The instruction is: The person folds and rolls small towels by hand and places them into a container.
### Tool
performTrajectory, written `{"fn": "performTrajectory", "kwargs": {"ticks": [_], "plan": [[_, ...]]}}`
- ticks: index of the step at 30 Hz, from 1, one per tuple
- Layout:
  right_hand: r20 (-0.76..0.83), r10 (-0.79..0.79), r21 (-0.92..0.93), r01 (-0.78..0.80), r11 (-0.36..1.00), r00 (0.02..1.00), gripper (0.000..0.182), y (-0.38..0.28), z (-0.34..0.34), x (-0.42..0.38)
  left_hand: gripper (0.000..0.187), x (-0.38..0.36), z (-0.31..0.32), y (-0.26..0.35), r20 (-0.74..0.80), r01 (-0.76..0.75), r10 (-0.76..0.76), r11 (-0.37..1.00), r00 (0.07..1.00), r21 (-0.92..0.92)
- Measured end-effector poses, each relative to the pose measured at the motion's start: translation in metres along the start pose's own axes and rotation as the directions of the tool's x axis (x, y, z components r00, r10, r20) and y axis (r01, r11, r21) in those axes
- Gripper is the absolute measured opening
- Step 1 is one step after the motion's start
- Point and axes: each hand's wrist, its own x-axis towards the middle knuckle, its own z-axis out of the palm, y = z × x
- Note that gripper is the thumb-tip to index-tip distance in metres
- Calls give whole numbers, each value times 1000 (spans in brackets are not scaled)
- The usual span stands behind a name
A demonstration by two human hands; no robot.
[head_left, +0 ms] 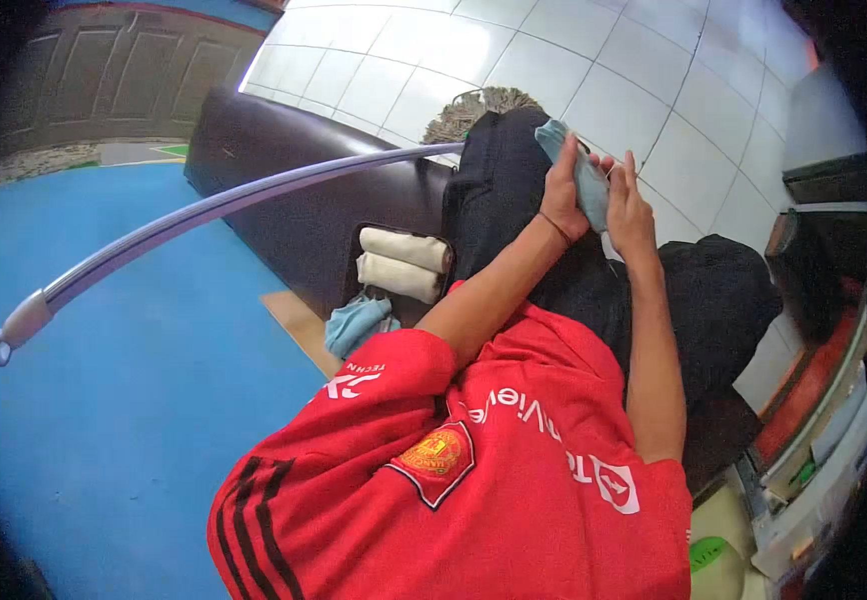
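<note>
A light blue cloth (591,190), folded or rolled into a narrow strip, is held up over my dark-trousered legs. My left hand (566,192) grips its near side, with the thumb pointing up along it. On the other side my right hand (632,212) is closed on the same cloth with bent fingers. Two cream rolls (401,262) lie side by side in a dark open container (351,262) beside my left arm. A crumpled light blue cloth (359,322) rests just below them.
A curved metallic rail (224,203) crosses the left side. Beyond it are a blue surface (104,430) and a dark padded bench (284,150). A stringy mop head (479,110) lies on white floor tiles (604,95). Dark furniture (824,250) and cluttered shelving (834,470) stand at the right.
</note>
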Motion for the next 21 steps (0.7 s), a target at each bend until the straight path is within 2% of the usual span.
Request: {"fn": "performTrajectory", "kwargs": {"ticks": [2, 3, 5, 6, 8, 9, 10, 12, 13, 14, 16, 17, 18, 20, 21], "plan": [[3, 4, 3, -4, 1000, 1000, 68, 3, -2, 3, 35, -3, -6, 12, 41, -38, 40, 999, 998, -38], [84, 28, 95, -36, 995, 996, 68, 2, -5, 3, 39, -19, 4, 24, 17, 16, -16, 999, 1000, -28], [216, 85, 277, -145, 950, 973, 65, 1, -9, 3, 42, -36, -9, 48, 66, 11, -5, 996, 998, -94], [223, 85, 280, -148, 948, 971, 65, 5, -8, 5, 43, -57, -11, 61, 64, 9, -3, 995, 998, -95], [250, 109, -53, -98, 994, 962, 62, 22, -1, 10, 44, -97, -7, 82, -159, -159, 197, 961, 967, 226], [199, 21, -157, 11, 988, 980, 57, 29, 3, 11, 44, -111, -17, 92, -202, -224, 259, 958, 944, 180], [215, 19, -151, 14, 988, 976, 57, 30, 5, 12, 45, -125, -35, 102, -250, -291, 318, 947, 915, 137], [269, 64, -64, -48, 997, 961, 57, 30, 6, 15, 48, -152, -74, 120, -424, -446, 504, 863, 752, 235], [259, 62, -32, -56, 998, 964, 55, 35, 11, 16, 52, -168, -89, 128, -593, -375, 521, 854, 614, 361], [269, 63, -26, -58, 998, 961, 55, 31, 11, 15, 56, -185, -105, 136, -720, -272, 539, 842, 437, 466], [314, 96, -59, -81, 995, 945, 52, 21, 4, 14, 62, -215, -157, 147, -698, -187, 550, 828, 459, 529], [314, 102, -56, -89, 994, 944, 52, 21, 3, 14, 65, -228, -173, 149, -776, -128, 496, 864, 389, 487], [317, 90, -17, -89, 996, 944, 52, 21, 2, 13, 63, -238, -174, 149, -792, -156, 516, 856, 326, 494], [314, 83, 25, -96, 995, 946, 51, 24, 2, 15, 52, -244, -153, 141, -683, -317, 586, 810, 435, 493], [308, 78, 41, -95, 995, 948, 52, 26, 2, 16, 52, -244, -163, 144, -682, -311, 586, 810, 437, 497]]}}
